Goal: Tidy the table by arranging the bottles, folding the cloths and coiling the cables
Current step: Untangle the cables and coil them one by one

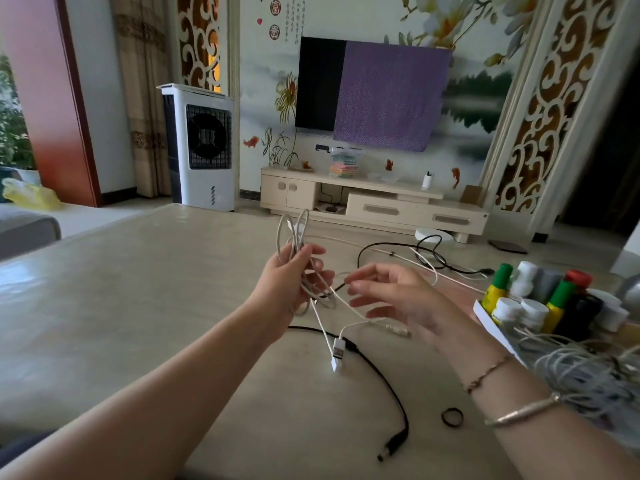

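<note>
At centre frame the left hand (294,275) curls its fingers round loose loops of thin white USB cable (294,233); the right hand (391,296) hovers beside, fingers spread, gripping nothing. The dangling plug (337,351) could snag the black cable (377,368) lying beneath and undo the coil. Glossy beige table (138,289); living room behind.
</note>
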Demonstrator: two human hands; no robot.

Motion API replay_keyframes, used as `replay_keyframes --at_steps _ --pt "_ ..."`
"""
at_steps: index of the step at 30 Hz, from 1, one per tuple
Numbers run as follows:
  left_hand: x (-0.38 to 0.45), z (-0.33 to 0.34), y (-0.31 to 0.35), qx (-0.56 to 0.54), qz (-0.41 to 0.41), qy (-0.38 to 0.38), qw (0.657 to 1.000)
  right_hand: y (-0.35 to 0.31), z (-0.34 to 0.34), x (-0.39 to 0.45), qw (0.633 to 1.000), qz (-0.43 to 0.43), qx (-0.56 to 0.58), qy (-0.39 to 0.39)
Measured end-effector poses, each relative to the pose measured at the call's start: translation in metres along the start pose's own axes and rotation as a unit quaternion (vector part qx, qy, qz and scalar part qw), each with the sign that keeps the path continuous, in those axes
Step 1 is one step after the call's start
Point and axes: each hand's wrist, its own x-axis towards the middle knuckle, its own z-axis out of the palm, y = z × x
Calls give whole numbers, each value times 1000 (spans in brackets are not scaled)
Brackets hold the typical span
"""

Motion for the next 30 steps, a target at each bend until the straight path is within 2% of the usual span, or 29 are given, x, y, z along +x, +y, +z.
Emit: replay_keyframes --at_steps 4,7,10,14,19,24,26,27,30 --pt "-3 6 -3 30 -10 -26 999 4 -13 -11 992 34 -122 -13" --pt "-9 11 -8 115 -15 -46 992 13 -26 -31 973 44 -224 -23" --pt "-17 18 -15 185 -19 -101 977 19 -41 -57 948 64 -311 -32" --pt "-27 27 -20 230 -28 -156 960 17 -53 -81 895 105 -423 -90" --pt "-33 27 -24 329 -5 -151 932 12 -49 -92 847 105 -510 -105" --pt "-34 24 -22 349 -6 -128 928 12 -43 -92 807 105 -571 -109" --pt "-32 23 -22 338 -10 -120 933 14 -42 -89 811 100 -568 -103" --pt "-32 23 -22 329 -13 -117 937 15 -42 -86 826 94 -548 -89" --pt "-31 22 -23 299 -20 -116 947 13 -41 -70 909 58 -413 5"
